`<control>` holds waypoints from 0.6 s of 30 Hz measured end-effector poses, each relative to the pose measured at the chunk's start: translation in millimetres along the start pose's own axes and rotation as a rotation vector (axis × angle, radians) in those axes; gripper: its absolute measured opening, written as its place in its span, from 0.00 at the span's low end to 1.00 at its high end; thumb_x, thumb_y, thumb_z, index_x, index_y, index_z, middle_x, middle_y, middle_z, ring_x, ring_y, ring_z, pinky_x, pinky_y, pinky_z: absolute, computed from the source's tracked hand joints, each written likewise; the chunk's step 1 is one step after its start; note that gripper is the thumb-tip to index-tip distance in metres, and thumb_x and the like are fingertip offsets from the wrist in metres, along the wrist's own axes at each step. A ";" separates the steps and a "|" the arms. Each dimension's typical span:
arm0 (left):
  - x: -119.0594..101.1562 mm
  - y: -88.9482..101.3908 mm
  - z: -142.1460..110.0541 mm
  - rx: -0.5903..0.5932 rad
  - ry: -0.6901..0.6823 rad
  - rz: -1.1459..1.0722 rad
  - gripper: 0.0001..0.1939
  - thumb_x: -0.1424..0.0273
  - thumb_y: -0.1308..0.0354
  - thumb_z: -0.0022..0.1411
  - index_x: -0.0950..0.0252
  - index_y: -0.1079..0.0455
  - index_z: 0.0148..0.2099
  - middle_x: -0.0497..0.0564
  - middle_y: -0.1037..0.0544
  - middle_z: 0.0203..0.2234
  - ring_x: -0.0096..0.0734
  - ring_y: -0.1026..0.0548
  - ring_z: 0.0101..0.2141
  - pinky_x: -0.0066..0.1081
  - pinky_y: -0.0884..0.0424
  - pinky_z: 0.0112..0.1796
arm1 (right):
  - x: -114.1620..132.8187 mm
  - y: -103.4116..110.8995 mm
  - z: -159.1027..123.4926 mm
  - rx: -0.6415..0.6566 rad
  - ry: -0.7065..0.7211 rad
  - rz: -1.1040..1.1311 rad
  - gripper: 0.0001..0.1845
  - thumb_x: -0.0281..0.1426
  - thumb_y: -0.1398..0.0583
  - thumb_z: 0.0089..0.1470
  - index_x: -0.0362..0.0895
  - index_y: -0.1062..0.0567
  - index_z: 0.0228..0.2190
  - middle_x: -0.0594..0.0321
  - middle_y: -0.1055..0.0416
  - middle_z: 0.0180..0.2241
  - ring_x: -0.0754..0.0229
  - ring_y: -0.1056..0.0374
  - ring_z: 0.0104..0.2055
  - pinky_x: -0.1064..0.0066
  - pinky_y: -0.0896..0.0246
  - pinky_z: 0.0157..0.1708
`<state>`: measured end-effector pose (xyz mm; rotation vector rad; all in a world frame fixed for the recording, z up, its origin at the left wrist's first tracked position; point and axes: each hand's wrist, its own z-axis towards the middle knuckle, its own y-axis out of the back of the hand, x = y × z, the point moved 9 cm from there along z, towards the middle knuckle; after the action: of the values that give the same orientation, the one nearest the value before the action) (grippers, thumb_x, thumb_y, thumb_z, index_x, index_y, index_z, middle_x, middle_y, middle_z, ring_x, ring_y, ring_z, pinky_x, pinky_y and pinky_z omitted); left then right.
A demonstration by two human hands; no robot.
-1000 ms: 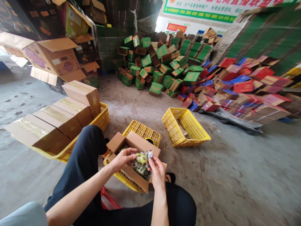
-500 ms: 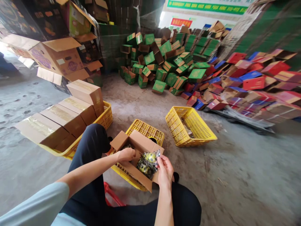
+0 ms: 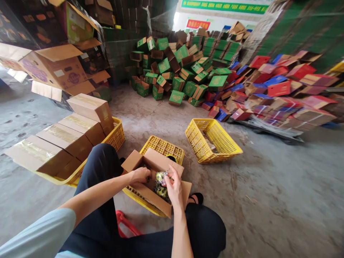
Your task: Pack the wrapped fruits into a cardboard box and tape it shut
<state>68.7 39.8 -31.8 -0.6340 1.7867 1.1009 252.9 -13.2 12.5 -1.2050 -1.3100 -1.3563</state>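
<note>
An open cardboard box rests on an upside-down yellow plastic crate between my legs. Inside lie several clear plastic packets with yellow-and-black contents. My right hand pinches a clear packet with a yellow, black-patterned round thing in it, over the right part of the box. My left hand reaches in over the near left side, its fingers curled down. A dark bit shows at its fingertips, but what they hold is unclear.
On the left, a yellow crate carries several taped cartons. Ahead to the right stands another yellow crate with some packets inside. Green boxes and red and blue boxes lie heaped behind. A red plastic thing is under my legs.
My right hand has moved the packet inward and left over the box, its fingers now covering more of it. My left hand stays in the box's left part. The view has shifted slightly right.
</note>
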 end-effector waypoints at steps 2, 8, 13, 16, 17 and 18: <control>-3.1 16.8 -8.0 0.025 -0.013 -0.004 0.21 0.84 0.32 0.38 0.62 0.17 0.37 0.49 0.17 0.29 0.44 0.22 0.38 0.36 0.30 0.46 | 3.3 -8.9 0.6 0.041 0.105 -0.192 0.21 0.35 0.44 0.62 0.46 0.23 0.53 0.57 0.23 0.41 0.57 0.24 0.34 0.65 0.26 0.38; -11.5 53.8 -35.0 -0.021 0.004 -0.505 0.32 0.68 0.28 0.53 0.64 0.26 0.60 0.56 0.18 0.46 0.42 0.20 0.43 0.35 0.28 0.46 | -13.7 -48.2 -6.8 0.154 0.168 -0.828 0.20 0.22 0.49 0.62 0.42 0.18 0.43 0.48 0.21 0.42 0.51 0.23 0.45 0.64 0.30 0.49; -19.6 42.5 -48.2 -0.054 0.058 -1.061 0.33 0.69 0.23 0.49 0.65 0.25 0.58 0.58 0.19 0.49 0.36 0.19 0.42 0.33 0.27 0.47 | -21.1 -61.0 -14.5 0.171 0.100 -0.956 0.14 0.23 0.42 0.57 0.39 0.17 0.39 0.41 0.21 0.42 0.44 0.22 0.42 0.62 0.29 0.42; -24.6 34.3 -50.0 -0.077 0.060 -1.193 0.34 0.70 0.22 0.49 0.65 0.25 0.59 0.59 0.19 0.49 0.34 0.19 0.41 0.31 0.26 0.45 | -15.0 -49.8 -15.1 0.128 0.095 -0.852 0.16 0.26 0.44 0.60 0.40 0.17 0.43 0.43 0.20 0.42 0.43 0.22 0.44 0.59 0.29 0.44; -25.4 32.2 -50.1 -0.093 0.060 -1.217 0.34 0.70 0.22 0.49 0.65 0.25 0.59 0.59 0.20 0.49 0.34 0.19 0.40 0.30 0.26 0.44 | -14.2 -41.8 -14.7 0.100 0.060 -0.727 0.17 0.29 0.44 0.62 0.42 0.18 0.45 0.44 0.20 0.42 0.44 0.22 0.44 0.58 0.28 0.44; -25.9 30.0 -50.1 -0.111 0.062 -1.232 0.34 0.69 0.22 0.50 0.65 0.26 0.59 0.59 0.20 0.49 0.33 0.19 0.40 0.29 0.26 0.43 | -16.0 -33.2 -14.4 0.073 -0.004 -0.553 0.18 0.34 0.45 0.63 0.43 0.19 0.46 0.46 0.20 0.43 0.44 0.22 0.43 0.57 0.27 0.43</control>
<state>35.2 8.6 12.8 -1.5432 1.0029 0.3019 221.6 -26.0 -8.0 -0.8209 -1.7610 -1.6651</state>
